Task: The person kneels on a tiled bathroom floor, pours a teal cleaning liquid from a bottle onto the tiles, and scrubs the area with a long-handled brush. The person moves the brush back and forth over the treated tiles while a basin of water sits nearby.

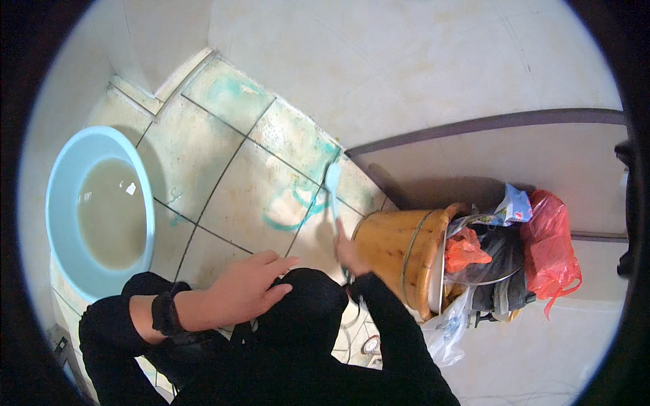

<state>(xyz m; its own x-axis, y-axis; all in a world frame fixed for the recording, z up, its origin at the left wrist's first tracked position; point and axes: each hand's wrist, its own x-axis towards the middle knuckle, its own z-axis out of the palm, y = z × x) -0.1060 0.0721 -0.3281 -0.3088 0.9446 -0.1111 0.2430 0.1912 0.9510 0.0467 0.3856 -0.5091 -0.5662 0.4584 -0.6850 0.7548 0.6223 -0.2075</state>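
The basin (pixel 66 196) is light blue, the brush (pixel 332 177) seemingly likewise, the tiles (pixel 189 145) cream — dark-lined, teal-smeared.

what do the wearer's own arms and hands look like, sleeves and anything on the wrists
Both arms have plain black fabric sleeves: the right sleeve runs down close to the wrist, while the left sleeve leaves some forearm bare. A dark black wristband circles the left wrist. The left hand and right hand wear no gloves. Something dark by the right wrist is too small to identify.

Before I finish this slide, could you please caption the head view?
The right hand holds a pale-blue brush at green-smeared floor tiles, between a light-blue basin and a wooden bucket.
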